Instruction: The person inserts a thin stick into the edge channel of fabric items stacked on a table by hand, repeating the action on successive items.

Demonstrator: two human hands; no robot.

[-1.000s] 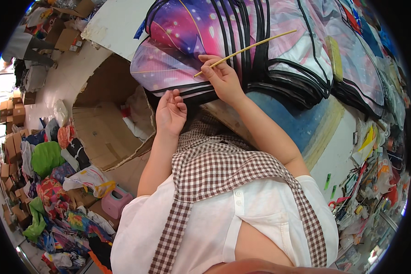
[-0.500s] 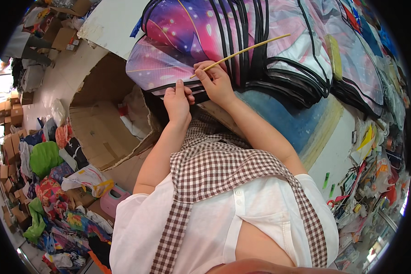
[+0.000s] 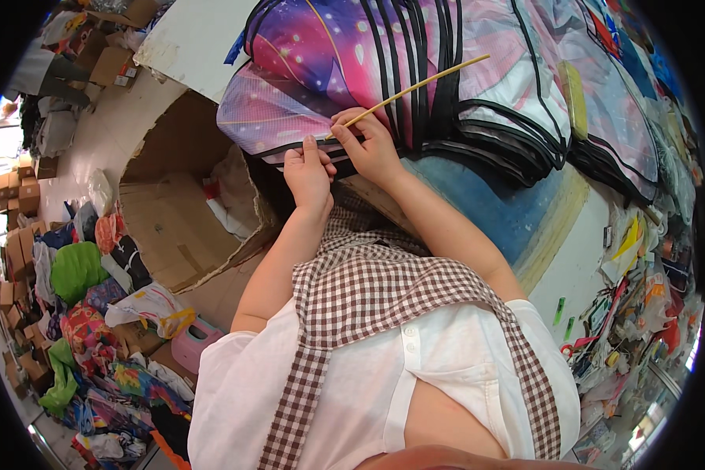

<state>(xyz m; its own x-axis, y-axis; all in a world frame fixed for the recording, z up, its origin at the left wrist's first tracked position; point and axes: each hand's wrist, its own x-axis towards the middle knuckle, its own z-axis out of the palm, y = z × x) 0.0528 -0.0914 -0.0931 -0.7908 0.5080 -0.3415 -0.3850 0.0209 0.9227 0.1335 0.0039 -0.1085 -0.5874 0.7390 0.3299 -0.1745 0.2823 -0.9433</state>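
A thin yellow stick [image 3: 415, 88] is pinched near its lower end by my right hand [image 3: 368, 146]; its far end slants up and to the right over the fabric. My left hand [image 3: 309, 174] pinches the black edging [image 3: 278, 151] of a pink and purple printed fabric panel [image 3: 270, 113], thumb on top. The stick's lower tip meets the edging just right of my left thumb. Whether the tip sits inside the edging, I cannot make out. More panels with black edging [image 3: 509, 150] lie stacked to the right of my hands.
A large open cardboard box [image 3: 182, 235] stands left of my hands, beside a white tabletop [image 3: 184, 47]. A yellow strip [image 3: 573, 100] lies on the stack. Bags and cloth bundles [image 3: 78, 274] crowd the floor at left, and plastic-wrapped items [image 3: 627, 313] at right.
The stick's lower tip and my right hand have moved slightly down and left, toward the edging by my left thumb. My left hand keeps its pinch nearly in place.
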